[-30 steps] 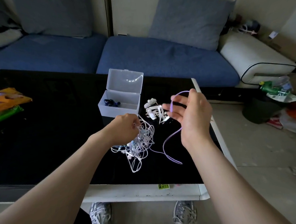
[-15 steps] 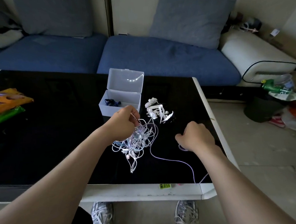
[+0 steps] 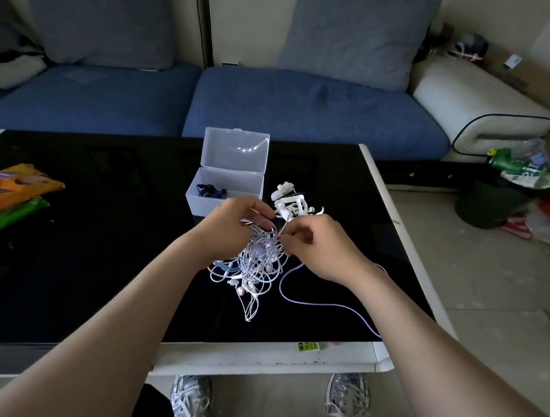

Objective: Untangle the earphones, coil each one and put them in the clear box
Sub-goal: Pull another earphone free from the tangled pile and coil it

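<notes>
Earphones make up one knotted tangle [image 3: 255,270] of white, pale blue and purple cords on the black table [image 3: 109,250], near its right end and just in front of the clear box [image 3: 225,201]. The box stands with its lid up, and a dark blue pair [image 3: 209,190] already sits inside. A white bunch [image 3: 291,204] lies just beside the box on its right; how neatly it is wound is hard to tell.

A purple cable [image 3: 321,303] runs free from the tangle and curves over the table toward the near edge. The left hand [image 3: 233,225] grips the top of the tangle, fingers curled round a cluster of strands, while the lower loops rest on the table. The right hand [image 3: 321,242] pinches a thin strand between thumb and forefinger, close against the left fingers.

The step in hand looks like the untangling, most likely freeing the purple set, with most of the task ahead. The next move calls for the left hand to anchor the knot while the right feeds the pinched strand back through its loop. That strand should be eased, not tugged, since a hard pull would likely tighten the knot.
</notes>
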